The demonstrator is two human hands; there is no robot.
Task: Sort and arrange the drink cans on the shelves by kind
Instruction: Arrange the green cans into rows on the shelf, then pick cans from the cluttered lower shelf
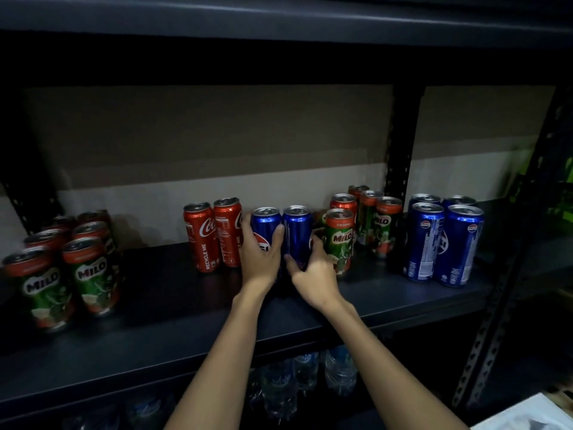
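Observation:
Two blue Pepsi cans stand side by side at the middle of the dark shelf (pixel 173 308). My left hand (pixel 259 257) wraps the left Pepsi can (pixel 266 223). My right hand (pixel 314 274) grips the right Pepsi can (pixel 297 232). Just left of them stand two red Coca-Cola cans (pixel 214 235). A green Milo can (pixel 339 240) stands right beside my right hand, with more Milo cans (pixel 376 223) behind it. Several Pepsi cans (pixel 441 243) are grouped at the right. A cluster of Milo cans (pixel 66 271) sits at the far left.
The shelf above (pixel 279 23) hangs low over the cans. A black perforated upright (pixel 400 144) stands at the back, another (pixel 508 274) at the front right. Clear plastic water bottles (pixel 307 377) fill the shelf below. Something white (pixel 527 414) shows at the bottom right corner.

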